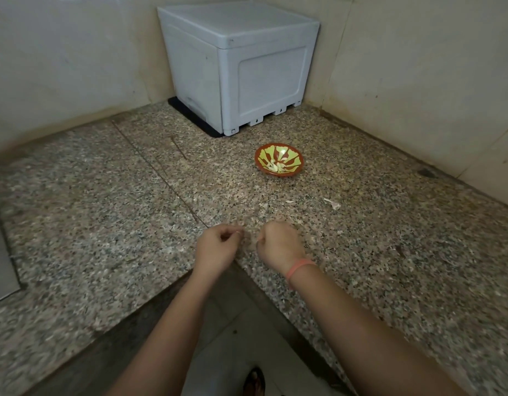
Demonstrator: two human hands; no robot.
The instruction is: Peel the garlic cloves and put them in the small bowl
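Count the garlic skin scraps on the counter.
2: a small scrap and a larger scrap right of it, both nearer than the bowl, beyond the right hand. Others may blend into the granite.

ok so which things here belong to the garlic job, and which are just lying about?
Job: small bowl; peeled cloves in it; skin scraps on the counter; left hand and right hand, both curled, contents hidden.
Lying about: white box in the corner; black mat under it; pink wristband on the right wrist.
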